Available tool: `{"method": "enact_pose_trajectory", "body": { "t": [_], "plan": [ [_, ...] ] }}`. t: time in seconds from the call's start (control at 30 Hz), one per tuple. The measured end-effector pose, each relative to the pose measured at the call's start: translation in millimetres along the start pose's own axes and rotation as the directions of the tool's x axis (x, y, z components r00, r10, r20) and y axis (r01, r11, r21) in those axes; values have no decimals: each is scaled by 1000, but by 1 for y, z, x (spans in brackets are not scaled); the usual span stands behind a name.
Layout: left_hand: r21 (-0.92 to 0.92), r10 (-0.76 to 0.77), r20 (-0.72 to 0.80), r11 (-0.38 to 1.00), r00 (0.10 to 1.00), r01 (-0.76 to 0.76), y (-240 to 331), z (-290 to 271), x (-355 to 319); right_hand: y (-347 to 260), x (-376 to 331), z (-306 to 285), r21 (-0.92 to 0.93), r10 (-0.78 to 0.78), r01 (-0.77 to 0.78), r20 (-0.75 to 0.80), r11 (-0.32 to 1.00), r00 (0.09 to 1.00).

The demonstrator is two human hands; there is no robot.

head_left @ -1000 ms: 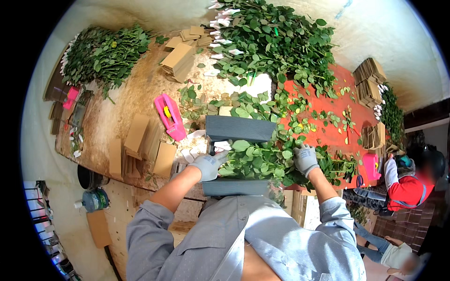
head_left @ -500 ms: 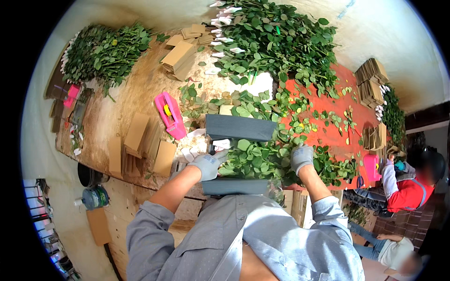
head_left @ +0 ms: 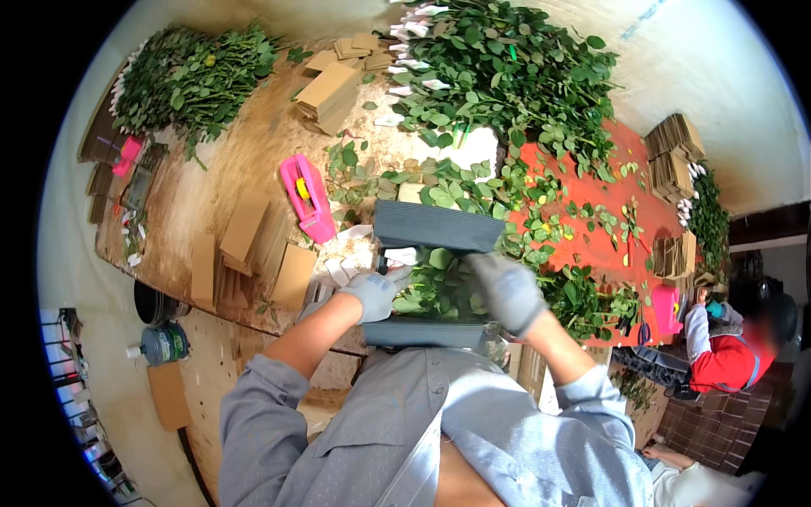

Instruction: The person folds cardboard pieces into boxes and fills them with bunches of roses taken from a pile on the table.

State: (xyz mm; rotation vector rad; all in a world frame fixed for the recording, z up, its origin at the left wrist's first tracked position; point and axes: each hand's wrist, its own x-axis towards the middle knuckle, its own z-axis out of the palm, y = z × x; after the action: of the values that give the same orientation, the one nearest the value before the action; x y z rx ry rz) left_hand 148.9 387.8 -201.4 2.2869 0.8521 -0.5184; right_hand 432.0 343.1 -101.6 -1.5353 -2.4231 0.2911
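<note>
In front of my body a leafy bunch of cut stems (head_left: 439, 283) lies in a holder with two dark grey ribbed sides, the far side (head_left: 439, 226) and the near side (head_left: 422, 335). My left hand (head_left: 376, 294), in a grey glove, rests at the bunch's left end, fingers stretched toward the leaves and a white piece (head_left: 401, 255). My right hand (head_left: 508, 294), also gloved, is over the right part of the bunch. Motion smears its fingers, so I cannot tell whether they hold anything.
A pink tape dispenser (head_left: 306, 198) stands left of the holder, near cardboard pieces (head_left: 245, 232). Piles of leafy stems (head_left: 507, 76) with white-wrapped ends lie at the back. Loose leaves cover part of the red surface (head_left: 591, 245). A co-worker in red (head_left: 731, 359) is at the right.
My right hand has moved left, from the bunch's right end to over its right part. My left hand has stayed nearly in place. The view has shifted slightly.
</note>
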Motion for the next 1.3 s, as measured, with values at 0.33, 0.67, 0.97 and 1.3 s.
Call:
{"method": "enact_pose_trajectory", "body": {
  "t": [0.33,0.67,0.97,1.3],
  "plan": [
    [-23,-20,-16,1000,1000,20,9,-14,-3,-1,59,128,-319,-238,273,144,908,960],
    [80,-49,-572,990,819,115,-10,-23,1,8,54,148,-338,-255,240,1,910,967],
    [391,-43,-554,868,832,306,-32,7,39,15,55,161,-283,-302,283,-23,916,953],
    [329,-102,-504,896,858,299,-21,-6,14,15,55,156,-214,-229,230,30,949,973]
  ]
}}
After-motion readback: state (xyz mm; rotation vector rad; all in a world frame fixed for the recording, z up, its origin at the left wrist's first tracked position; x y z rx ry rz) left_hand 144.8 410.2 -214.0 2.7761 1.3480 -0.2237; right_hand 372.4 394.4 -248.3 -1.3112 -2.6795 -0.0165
